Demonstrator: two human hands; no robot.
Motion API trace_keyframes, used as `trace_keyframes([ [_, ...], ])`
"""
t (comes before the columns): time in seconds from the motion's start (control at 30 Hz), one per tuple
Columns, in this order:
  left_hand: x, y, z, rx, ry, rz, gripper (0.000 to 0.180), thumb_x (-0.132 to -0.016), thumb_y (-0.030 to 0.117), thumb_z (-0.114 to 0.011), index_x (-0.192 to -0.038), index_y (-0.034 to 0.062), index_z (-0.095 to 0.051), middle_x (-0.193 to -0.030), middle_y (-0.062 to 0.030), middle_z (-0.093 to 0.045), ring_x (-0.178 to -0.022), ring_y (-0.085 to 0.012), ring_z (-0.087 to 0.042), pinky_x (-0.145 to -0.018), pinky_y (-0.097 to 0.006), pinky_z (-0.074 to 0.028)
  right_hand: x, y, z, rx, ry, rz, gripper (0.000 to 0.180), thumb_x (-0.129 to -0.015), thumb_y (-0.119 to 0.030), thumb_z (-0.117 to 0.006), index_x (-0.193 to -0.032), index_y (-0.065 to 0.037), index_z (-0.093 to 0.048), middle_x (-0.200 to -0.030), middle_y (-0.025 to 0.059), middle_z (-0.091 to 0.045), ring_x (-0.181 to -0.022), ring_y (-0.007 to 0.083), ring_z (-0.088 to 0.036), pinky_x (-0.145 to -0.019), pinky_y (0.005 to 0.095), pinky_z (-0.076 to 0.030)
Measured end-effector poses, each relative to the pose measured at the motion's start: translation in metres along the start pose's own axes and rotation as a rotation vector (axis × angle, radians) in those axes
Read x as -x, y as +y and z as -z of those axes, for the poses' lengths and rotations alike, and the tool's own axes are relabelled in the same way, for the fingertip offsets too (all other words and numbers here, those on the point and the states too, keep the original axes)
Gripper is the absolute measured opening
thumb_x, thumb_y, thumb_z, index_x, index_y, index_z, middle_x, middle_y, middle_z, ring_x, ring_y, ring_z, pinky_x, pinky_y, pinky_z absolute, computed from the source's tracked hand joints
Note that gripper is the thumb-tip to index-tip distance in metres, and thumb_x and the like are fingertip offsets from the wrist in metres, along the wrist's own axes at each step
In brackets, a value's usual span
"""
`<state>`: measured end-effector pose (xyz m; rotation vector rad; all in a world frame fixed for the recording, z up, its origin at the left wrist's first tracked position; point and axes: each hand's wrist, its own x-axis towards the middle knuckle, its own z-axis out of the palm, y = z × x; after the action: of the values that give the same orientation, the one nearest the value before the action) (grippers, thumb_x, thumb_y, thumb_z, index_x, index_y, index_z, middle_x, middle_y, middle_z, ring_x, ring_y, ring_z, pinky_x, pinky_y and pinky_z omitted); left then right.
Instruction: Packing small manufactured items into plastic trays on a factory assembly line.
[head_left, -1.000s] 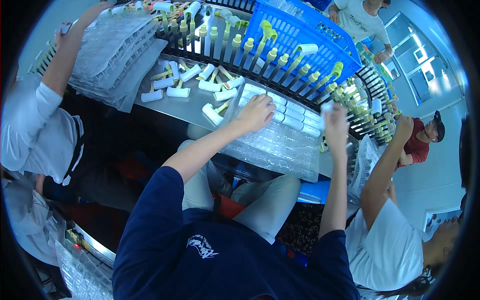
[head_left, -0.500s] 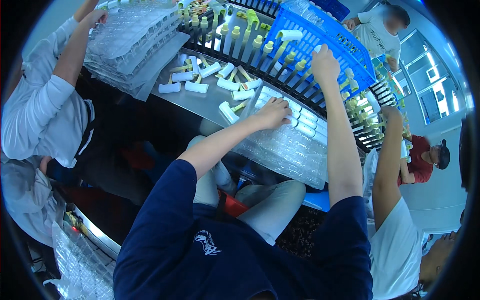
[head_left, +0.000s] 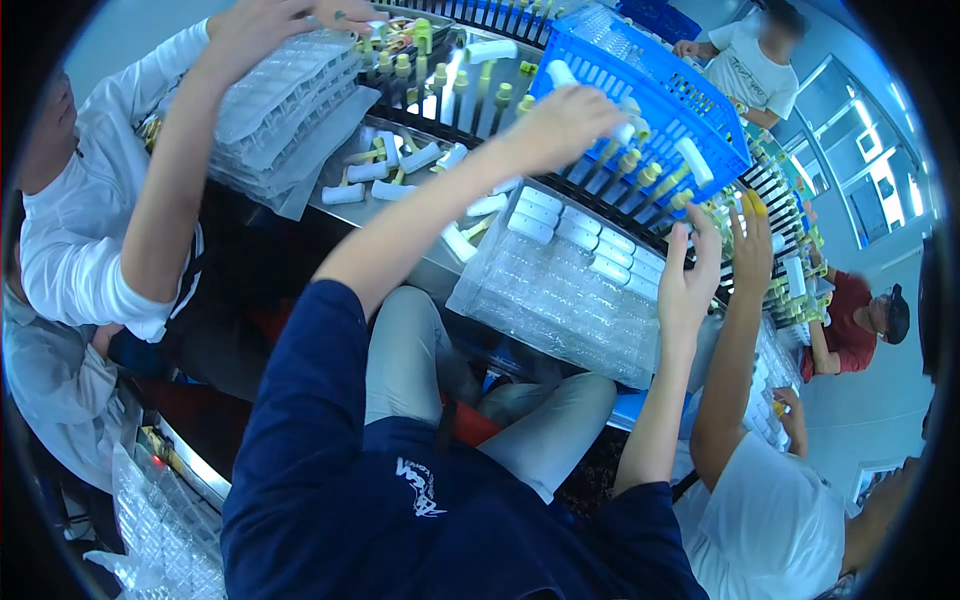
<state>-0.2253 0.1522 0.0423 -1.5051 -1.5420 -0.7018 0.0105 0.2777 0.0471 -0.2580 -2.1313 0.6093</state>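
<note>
Item: clear plastic blister tray (head_left: pixel 570 290), lying on the metal bench (head_left: pixel 420 255) before us. We count white-capped tubes filling its far rows; its near rows look bare, though glare makes that hard to confirm.

Item: blue slatted basket (head_left: pixel 665 85), beyond the tray, holding a few white tubes (head_left: pixel 690 160) at its near edge.

Item: black rack conveyor (head_left: pixel 480 80), curving behind the bench, carrying upright tubes with yellow-green caps.

Item: loose white tubes (head_left: pixel 385 170), scattered on the bench to the left of the tray.

Item: stack of clear trays (head_left: pixel 285 105), far left, under a neighbour's hands.

Our left hand (head_left: pixel 565 125) reaches over the tray to the basket's near edge, fingers curled about a white tube (head_left: pixel 622 130); whether the grip is closed we cannot tell, as the hand's back hides it. Our right hand (head_left: pixel 690 275) is raised at the tray's right end, fingers spread and apart, holding nothing.

Beside it, a co-worker's hand (head_left: pixel 750 245) rises likewise. The co-worker's far hand (head_left: pixel 790 405) and the conveyor's right stretch are small and blurred.
</note>
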Motion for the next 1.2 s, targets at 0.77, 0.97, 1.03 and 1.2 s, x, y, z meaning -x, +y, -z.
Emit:
trace_keyframes([
  [0.77,0.007,-0.144,0.023,-0.042,-0.182,0.933,0.045,-0.092,0.032,-0.053,-0.106,-0.0090,-0.063,-0.100,-0.0313,-0.067,-0.098,-0.0413,-0.066,-0.089,-0.045,-0.052,0.068,0.061,0.006,0.000,-0.228,-0.142,0.017,-0.092,-0.006,-0.059,-0.107,-0.001,-0.064,-0.109,0.0166,-0.063,-0.102,0.0350,-0.061,-0.092,0.0389,-0.046],
  [0.97,0.009,-0.165,0.036,-0.248,-0.546,0.878,0.036,-0.081,0.025,-0.056,-0.090,-0.0056,-0.072,-0.097,-0.0291,-0.068,-0.094,-0.0420,-0.068,-0.088,-0.048,-0.053,0.069,0.064,0.003,-0.004,-0.204,-0.218,0.016,-0.091,-0.006,-0.059,-0.105,0.000,-0.065,-0.107,0.0165,-0.064,-0.101,0.0344,-0.062,-0.091,0.0386,-0.047],
  [1.03,0.025,-0.160,0.026,-0.426,-0.469,0.848,0.030,-0.083,0.021,-0.056,-0.094,-0.0016,-0.072,-0.098,-0.0250,-0.070,-0.096,-0.0386,-0.069,-0.086,-0.046,-0.055,0.070,0.065,-0.001,-0.004,-0.215,-0.221,0.015,-0.091,-0.006,-0.059,-0.104,-0.001,-0.065,-0.107,0.0169,-0.063,-0.101,0.0350,-0.061,-0.091,0.0387,-0.047],
  [1.2,0.062,-0.162,0.046,-0.572,-0.423,0.893,0.048,-0.088,0.037,-0.065,-0.117,-0.0010,-0.057,-0.122,-0.0182,-0.061,-0.106,-0.0359,-0.064,-0.085,-0.050,-0.053,0.081,0.097,-0.018,0.125,-0.286,-0.169,0.020,-0.090,-0.010,-0.062,-0.109,-0.004,-0.064,-0.111,0.0176,-0.062,-0.105,0.0373,-0.059,-0.091,0.0436,-0.047],
])
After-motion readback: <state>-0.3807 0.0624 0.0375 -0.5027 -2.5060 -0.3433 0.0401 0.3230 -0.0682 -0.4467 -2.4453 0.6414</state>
